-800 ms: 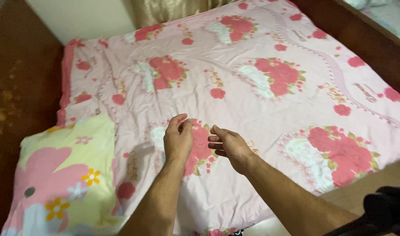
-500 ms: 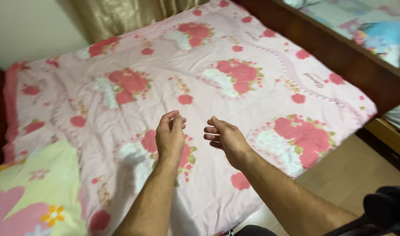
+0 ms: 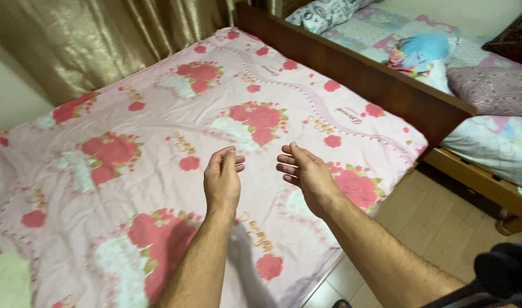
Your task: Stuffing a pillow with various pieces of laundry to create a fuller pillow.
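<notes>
Two bare hands hover side by side above the pink flowered sheet (image 3: 158, 142), holding nothing: the left hand (image 3: 223, 181) has its fingers loosely curled, the right hand (image 3: 306, 171) is half open, palm turned toward the left, each grip apart and empty. Neither touches the cloth. The sheet lies spread over the bed (image 3: 363, 77), mostly flat with shallow wrinkles, its near edge hanging by the floor (image 3: 443, 228). Judging by this, the step is smoothing or straightening the sheet; the next move calls for lowering both palms onto it.
</notes>
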